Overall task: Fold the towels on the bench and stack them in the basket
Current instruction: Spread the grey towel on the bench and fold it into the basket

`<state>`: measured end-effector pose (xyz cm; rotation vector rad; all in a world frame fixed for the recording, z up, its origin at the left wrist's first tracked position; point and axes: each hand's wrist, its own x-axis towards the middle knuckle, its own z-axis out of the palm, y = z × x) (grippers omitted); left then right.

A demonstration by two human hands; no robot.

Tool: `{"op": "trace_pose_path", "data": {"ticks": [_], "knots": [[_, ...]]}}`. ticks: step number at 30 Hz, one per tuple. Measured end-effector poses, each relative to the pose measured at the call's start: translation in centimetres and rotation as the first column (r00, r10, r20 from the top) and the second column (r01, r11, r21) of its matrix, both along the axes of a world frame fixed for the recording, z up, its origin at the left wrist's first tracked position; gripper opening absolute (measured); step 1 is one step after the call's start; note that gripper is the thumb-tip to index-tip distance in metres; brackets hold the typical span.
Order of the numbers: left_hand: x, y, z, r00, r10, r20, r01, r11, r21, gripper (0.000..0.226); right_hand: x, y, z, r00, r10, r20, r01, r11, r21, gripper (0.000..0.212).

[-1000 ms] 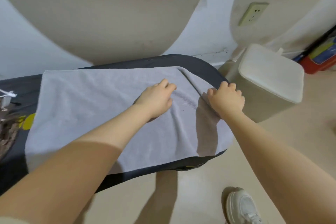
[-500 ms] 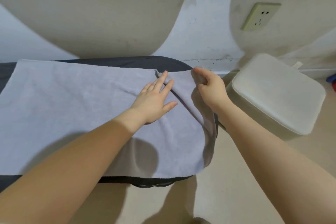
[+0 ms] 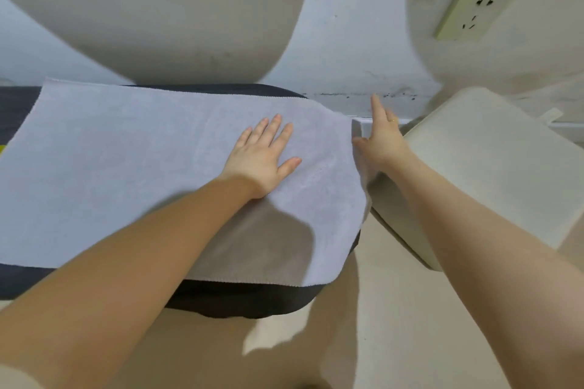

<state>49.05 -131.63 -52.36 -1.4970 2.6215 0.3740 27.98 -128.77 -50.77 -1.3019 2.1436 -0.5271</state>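
Observation:
A light grey towel (image 3: 132, 167) lies spread flat over the dark padded bench (image 3: 240, 300), its right end hanging a little past the bench's rounded end. My left hand (image 3: 264, 156) presses flat on the towel near its right end, fingers straight and spread. My right hand (image 3: 380, 139) is at the towel's right edge with fingers extended, touching the edge beside the bench. No basket shows in this view.
A cream lidded bin (image 3: 493, 167) stands on the floor right of the bench, close to my right forearm. A wall with a socket (image 3: 474, 9) runs behind the bench. Tan floor lies below the bench's near edge.
The folded-over right corner of the towel has been laid out flat. My right hand let go of the corner and now lies straight along the edge; my left hand flattened.

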Motion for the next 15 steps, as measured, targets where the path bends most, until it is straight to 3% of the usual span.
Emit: {"op": "trace_pose_path", "data": {"ticks": [4,6,7,9,12,13,15], "knots": [[-0.3,1.6,0.4,0.998,-0.03,-0.054,0.029,1.0,-0.008,0.065,0.9,4.2,-2.0,0.945,-0.231,0.232,0.235,0.972,0.012,0.062],[-0.4,2.9,0.3,0.987,-0.151,-0.058,0.15,0.988,-0.02,0.072,1.4,6.2,-2.4,0.853,-0.31,0.419,0.303,0.949,0.085,0.033],[-0.4,3.7,0.2,0.979,-0.199,-0.055,0.198,0.98,-0.019,0.079,1.7,7.1,-2.5,0.805,-0.322,0.499,0.313,0.944,0.104,0.02],[-0.4,4.6,-0.1,0.974,-0.222,-0.042,0.221,0.975,-0.012,0.087,1.9,8.4,-2.2,0.755,-0.291,0.587,0.277,0.954,0.116,0.024],[-0.5,4.8,-0.3,0.98,-0.195,-0.047,0.194,0.981,-0.018,0.075,2.1,9.3,-1.1,0.653,-0.263,0.71,0.239,0.961,0.136,0.013],[-0.5,4.8,-0.2,0.979,-0.198,-0.042,0.197,0.98,-0.02,0.071,2.2,9.5,-1.0,0.653,-0.258,0.712,0.24,0.962,0.128,0.017],[-0.3,4.8,0.1,0.976,-0.214,-0.05,0.214,0.977,-0.012,0.066,1.9,9.7,-1.0,0.804,-0.257,0.536,0.257,0.963,0.077,0.027]]}}
